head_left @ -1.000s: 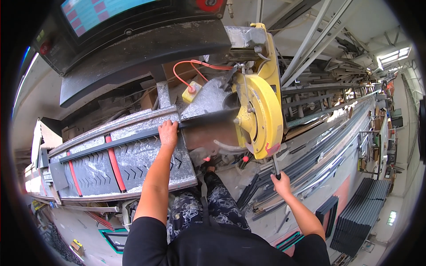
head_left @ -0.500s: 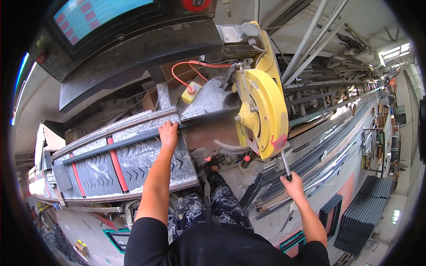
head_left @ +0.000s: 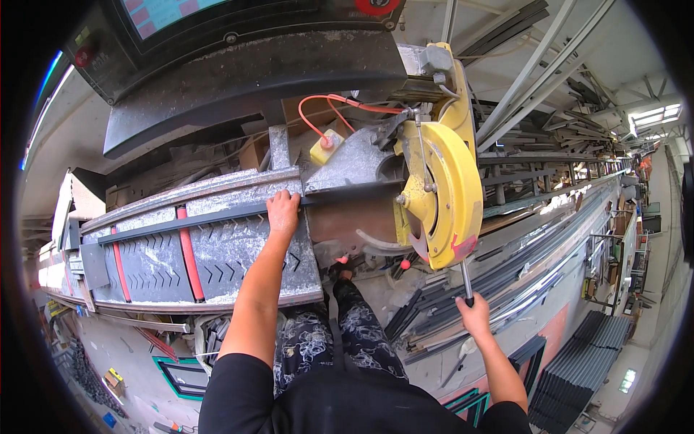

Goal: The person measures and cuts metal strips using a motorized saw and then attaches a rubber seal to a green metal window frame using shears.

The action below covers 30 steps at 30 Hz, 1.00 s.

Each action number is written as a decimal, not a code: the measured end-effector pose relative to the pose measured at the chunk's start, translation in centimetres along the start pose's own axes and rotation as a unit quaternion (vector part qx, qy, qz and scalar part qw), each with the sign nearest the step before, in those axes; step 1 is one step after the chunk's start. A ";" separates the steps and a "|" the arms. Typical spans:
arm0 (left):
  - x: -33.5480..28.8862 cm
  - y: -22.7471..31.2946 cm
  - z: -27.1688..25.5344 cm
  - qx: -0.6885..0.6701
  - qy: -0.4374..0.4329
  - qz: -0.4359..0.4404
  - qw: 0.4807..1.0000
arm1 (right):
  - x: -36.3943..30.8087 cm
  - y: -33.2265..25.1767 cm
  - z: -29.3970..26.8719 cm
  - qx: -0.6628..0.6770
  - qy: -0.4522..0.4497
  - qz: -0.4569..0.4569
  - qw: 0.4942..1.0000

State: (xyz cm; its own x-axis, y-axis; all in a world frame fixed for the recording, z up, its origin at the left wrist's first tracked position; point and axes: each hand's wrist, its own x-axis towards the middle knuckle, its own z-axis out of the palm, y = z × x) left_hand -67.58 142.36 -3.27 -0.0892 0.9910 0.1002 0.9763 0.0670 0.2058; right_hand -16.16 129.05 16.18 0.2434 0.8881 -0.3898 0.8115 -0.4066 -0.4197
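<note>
- Sitting farthest left of the left hand [head_left: 283, 211]: grey plate [head_left: 95, 265], near one end of the dark bar [head_left: 181, 224]. If nothing stops that end, bar could creep lengthwise.
- Nearer the grip, bar lies across red strips [head_left: 190, 260] on a dusty grey bed [head_left: 238, 283]. Dust underneath could let it skid or rock.
- Left hand: closed over the bar near the bed's right end, fingers bent across it. Can't tell how hard it's pressing. One hand at one spot; a kick could swing the long side.
- Just right of that grip: dark strip toward the yellow guard [head_left: 463, 210]. Can't tell if it's the same bar. Can't make out a blade either; if that's a saw head, bare fingers look close for a slip.
- Above that gap: orange hose [head_left: 376, 109]. Snag risk if the head swings, I'd guess.
- Right hand [head_left: 474, 315]: wrapped round the black end of the lever [head_left: 465, 276], below the guard. Uneven force there could jolt the head.
</note>
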 end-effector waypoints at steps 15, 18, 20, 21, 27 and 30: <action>-1.2 -1.2 0.3 0.038 -0.043 -0.030 0.998 | 2.7 5.5 9.4 0.130 -0.018 0.018 0.991; -0.5 -0.2 -0.3 0.015 -0.014 -0.019 1.000 | -0.7 -0.8 2.5 0.003 -0.061 0.077 0.995; -0.5 -0.2 -1.3 0.009 -0.013 -0.024 1.000 | -2.1 -3.8 -0.5 -0.001 -0.017 -0.003 1.000; -0.5 0.1 -1.4 0.012 -0.022 -0.025 0.999 | -1.9 -2.8 -1.2 -0.047 0.017 -0.065 0.997; -0.8 0.3 -0.7 0.023 -0.032 -0.032 0.999 | -2.0 -7.2 -7.2 -0.003 -0.052 -0.030 0.998; -1.0 0.0 -0.7 0.027 -0.037 -0.042 0.998 | -2.9 -8.7 -7.0 0.033 -0.071 -0.012 0.997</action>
State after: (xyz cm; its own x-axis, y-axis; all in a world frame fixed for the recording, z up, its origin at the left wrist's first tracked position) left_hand -67.66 141.33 -2.65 -0.1577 0.9874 0.0130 0.9754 0.1537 0.1581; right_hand -20.18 131.52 26.69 0.1429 0.8608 -0.4885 0.7789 -0.4023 -0.4810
